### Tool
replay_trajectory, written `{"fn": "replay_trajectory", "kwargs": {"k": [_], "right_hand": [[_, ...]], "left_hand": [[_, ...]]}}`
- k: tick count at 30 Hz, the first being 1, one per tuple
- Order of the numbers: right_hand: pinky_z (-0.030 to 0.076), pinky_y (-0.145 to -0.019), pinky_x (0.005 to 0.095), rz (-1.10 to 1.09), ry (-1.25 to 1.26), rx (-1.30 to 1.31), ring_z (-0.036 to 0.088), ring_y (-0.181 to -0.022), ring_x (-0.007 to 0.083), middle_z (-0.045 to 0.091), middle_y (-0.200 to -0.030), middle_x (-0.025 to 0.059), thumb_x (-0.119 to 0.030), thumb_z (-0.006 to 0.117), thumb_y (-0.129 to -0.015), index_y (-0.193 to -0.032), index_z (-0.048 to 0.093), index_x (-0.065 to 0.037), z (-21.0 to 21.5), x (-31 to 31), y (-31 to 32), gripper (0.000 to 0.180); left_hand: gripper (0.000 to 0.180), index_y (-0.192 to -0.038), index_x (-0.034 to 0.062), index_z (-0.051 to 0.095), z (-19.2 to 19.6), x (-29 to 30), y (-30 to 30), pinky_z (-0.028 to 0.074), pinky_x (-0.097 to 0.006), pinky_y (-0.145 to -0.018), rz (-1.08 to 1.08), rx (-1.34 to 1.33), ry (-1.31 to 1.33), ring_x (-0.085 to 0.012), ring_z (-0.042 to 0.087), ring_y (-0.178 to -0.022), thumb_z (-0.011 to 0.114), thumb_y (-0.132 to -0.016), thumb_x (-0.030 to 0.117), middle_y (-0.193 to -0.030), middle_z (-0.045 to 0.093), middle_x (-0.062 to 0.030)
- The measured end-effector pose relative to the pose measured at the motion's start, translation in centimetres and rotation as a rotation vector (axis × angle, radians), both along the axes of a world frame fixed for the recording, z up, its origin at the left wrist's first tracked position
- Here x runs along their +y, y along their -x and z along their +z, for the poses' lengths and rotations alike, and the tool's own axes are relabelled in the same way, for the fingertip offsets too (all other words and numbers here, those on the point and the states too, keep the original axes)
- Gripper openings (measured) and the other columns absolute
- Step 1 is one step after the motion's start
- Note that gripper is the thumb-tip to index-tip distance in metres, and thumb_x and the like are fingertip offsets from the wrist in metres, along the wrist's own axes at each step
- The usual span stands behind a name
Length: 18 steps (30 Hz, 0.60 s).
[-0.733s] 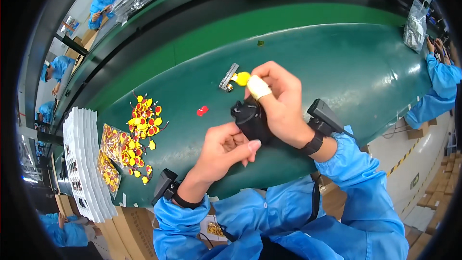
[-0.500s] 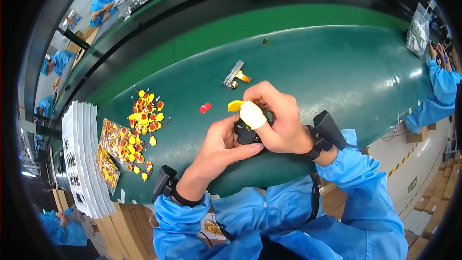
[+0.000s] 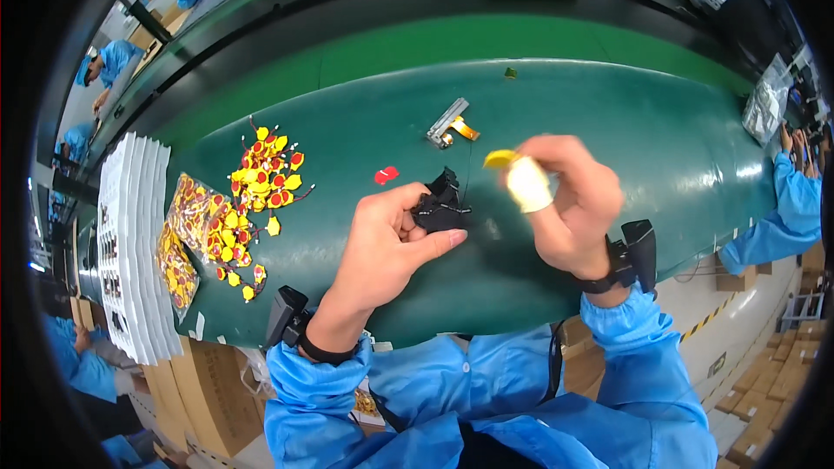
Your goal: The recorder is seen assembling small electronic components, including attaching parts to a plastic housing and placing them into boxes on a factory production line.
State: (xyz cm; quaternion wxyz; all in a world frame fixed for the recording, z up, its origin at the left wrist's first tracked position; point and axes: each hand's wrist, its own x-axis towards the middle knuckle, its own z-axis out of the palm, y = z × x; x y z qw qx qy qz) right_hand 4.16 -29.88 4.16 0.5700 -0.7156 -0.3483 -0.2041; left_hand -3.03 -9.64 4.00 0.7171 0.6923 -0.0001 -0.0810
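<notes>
My left hand (image 3: 382,247) is closed around a small black plastic part (image 3: 440,207), pinched between thumb and fingers above the green work surface. To its right, my right hand (image 3: 569,195) grips a small yellow tab (image 3: 499,159) between finger and thumb. The thumb wears a white finger cot (image 3: 528,184). A gap separates the two hands. Beyond them lies a metal-and-black bar-shaped component (image 3: 447,122) with an orange flex cable. A small red piece (image 3: 387,175) rests just past my left hand.
At left lie a loose heap of yellow-and-red wired pieces (image 3: 261,178) and clear bags (image 3: 178,269) of the same. White stacked trays (image 3: 130,243) stand beside them. A clear plastic bag (image 3: 766,102) and a co-worker's sleeve (image 3: 777,208) are at far right.
My right hand has pulled away to the right from the black part, taking the yellow tab along. My left hand keeps the black part, which is now more exposed.
</notes>
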Motion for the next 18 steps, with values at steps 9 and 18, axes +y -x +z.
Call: {"fn": "replay_trajectory", "kwargs": {"k": [9,18], "right_hand": [[0.043,-0.052,0.0234,0.467,0.183,0.513,0.051,-0.060,0.0049,0.059,-0.067,0.0012,-0.010,0.072,-0.088,-0.089,0.065,0.003,-0.4,1.0,1.3,0.015],[0.042,-0.052,0.0236,0.372,0.159,0.467,0.051,-0.058,0.0060,0.060,-0.066,0.0034,-0.010,0.070,-0.089,-0.090,0.066,0.005,-0.9,1.3,1.5,0.015]], "left_hand": [[0.016,-0.089,0.0012,0.065,-0.4,0.2,-0.1,0.028,-0.019,-0.047,0.075,-0.039,-0.306,0.0042,0.043,-0.057,0.075,-0.077,-0.002,-0.067,0.053,0.0096],[0.019,-0.095,0.0003,0.065,-0.7,-0.1,-0.1,0.030,-0.028,-0.046,0.080,-0.096,-0.332,-0.0037,0.038,-0.047,0.074,-0.078,0.004,-0.049,0.043,0.0001]]}}
